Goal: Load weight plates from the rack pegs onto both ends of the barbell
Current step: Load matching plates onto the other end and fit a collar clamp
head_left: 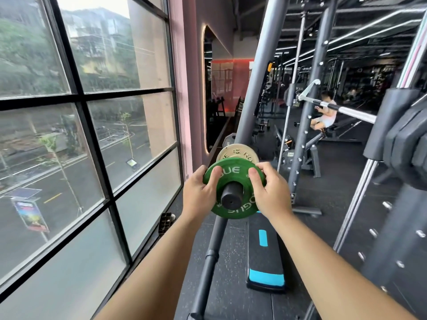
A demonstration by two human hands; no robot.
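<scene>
Two hands (200, 191) (270, 192) on one green plate (233, 179)

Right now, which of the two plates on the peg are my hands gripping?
The green plate at the front; your left hand and right hand grip its edges. The cream plate sits behind it.

Green plate (233, 179), white lettering; cream plate (236, 153) behind; black peg (231, 199); black bench (265, 257), cyan patches; grey speckled floor (335, 192); black window frame (92, 144)
</scene>
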